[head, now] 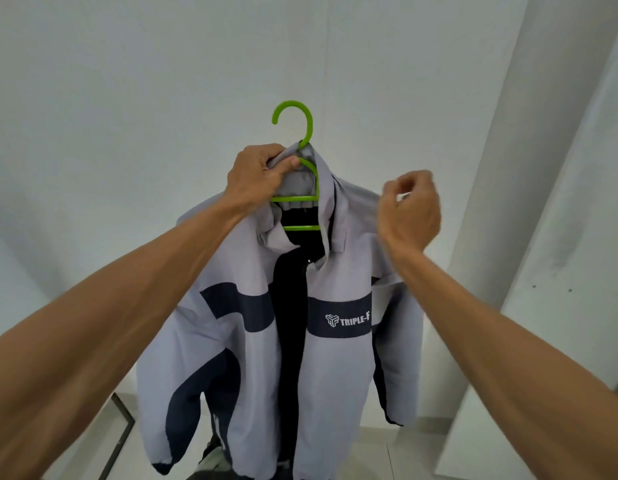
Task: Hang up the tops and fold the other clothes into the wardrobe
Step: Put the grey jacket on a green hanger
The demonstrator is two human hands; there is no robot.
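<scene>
Nearest the camera, two bare forearms reached up and forward, framing a grey and navy jacket held out in the air at chest height and above. The left hand was clenched around the jacket's collar and the neck of the green hanger together, thumb pressed over the bunched fabric, likely so the whole weight hung from one fist while the other side was dressed. The right hand sat at the jacket's far shoulder with fingers curled in and thumb meeting them; whether it was pinching the shoulder cloth or only brushing it could not be told, since the hand was blurred. The jacket was already threaded on the hanger, front open, collar crumpled and one lapel twisted, so the shoulder probably needed seating before hanging. The hook stood free above the fist, caught on nothing. Behind lay a plain white wall, a pale panel at the right that may have been the wardrobe's side, and a dark-edged frame low at left. No rail was in sight, and the draped jacket blocked the view beneath.
</scene>
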